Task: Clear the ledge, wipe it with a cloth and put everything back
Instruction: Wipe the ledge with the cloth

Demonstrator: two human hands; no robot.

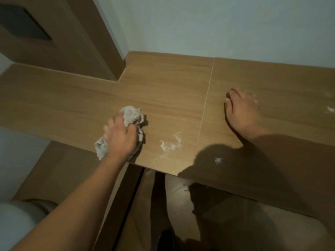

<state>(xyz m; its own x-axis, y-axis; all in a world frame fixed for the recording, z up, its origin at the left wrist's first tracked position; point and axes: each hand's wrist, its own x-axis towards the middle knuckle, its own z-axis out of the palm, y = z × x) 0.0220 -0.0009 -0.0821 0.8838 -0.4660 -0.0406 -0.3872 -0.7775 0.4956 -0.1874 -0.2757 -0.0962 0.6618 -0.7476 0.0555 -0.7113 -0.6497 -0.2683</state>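
Left forearm: reaches up from the lower left of the view to the near edge of the ledge (163, 84).
Left hand (121, 140): sits on the ledge just inside its near edge, left of the tile seam (204, 109); the fingers are curled down around a crumpled grey cloth (133, 117), gripping it against the surface.
Cloth: bunched under and around the left hand, one lobe poking out past the fingers toward the wall (217, 24), another sticking out on the wrist side at the ledge's near edge.
White dust smear (171, 143): lies on the ledge between the cloth and the seam, close to the near edge.
Small white fleck (218, 160): rests on the ledge right of the seam, inside a dark shadow.
Right hand (242, 110): lies palm down on the ledge just right of the seam, farther in than the left hand; the fingers are straight and held close together, holding nothing, their tips blurred.
White specks (330, 109): sit far right of the seam, near the frame's edge.
Ledge: wood-look tiles, meeting the pale wall at the back.
Wooden door frame (94, 38): stands at the ledge's rear left corner.
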